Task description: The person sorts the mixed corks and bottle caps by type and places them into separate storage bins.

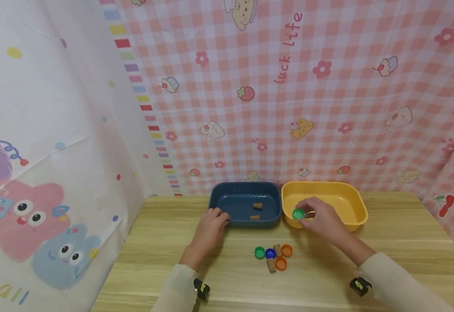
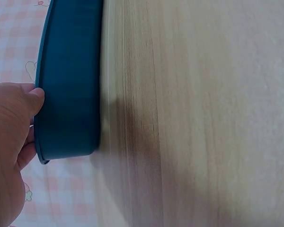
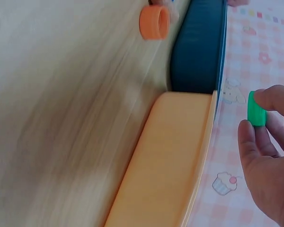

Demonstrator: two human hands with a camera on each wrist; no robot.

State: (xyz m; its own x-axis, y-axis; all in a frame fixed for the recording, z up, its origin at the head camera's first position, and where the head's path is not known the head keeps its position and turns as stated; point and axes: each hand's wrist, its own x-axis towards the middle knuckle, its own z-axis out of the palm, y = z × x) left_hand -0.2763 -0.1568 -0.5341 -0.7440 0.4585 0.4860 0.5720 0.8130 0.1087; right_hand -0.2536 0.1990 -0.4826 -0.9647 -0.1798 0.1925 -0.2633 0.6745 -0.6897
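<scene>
My right hand (image 1: 324, 219) pinches a green bottle cap (image 1: 298, 213) over the near left part of the yellow basin (image 1: 353, 216). In the right wrist view, thumb and fingertips hold that cap by its edges. My left hand (image 1: 209, 229) grips the rim of the dark blue basin (image 1: 246, 224) at its near left corner, thumb outside and fingers over the edge. Two corks (image 1: 257, 206) lie in the blue basin. In front of the basins sit another green cap (image 1: 259, 253), a blue cap (image 1: 270, 254), two orange caps (image 1: 281, 263) and two corks (image 1: 271, 265).
Both basins stand side by side at the back of the wooden table (image 1: 227, 290). Behind them hangs a pink checked cloth (image 1: 227, 108), and a white printed cloth (image 1: 74, 164) covers the left side.
</scene>
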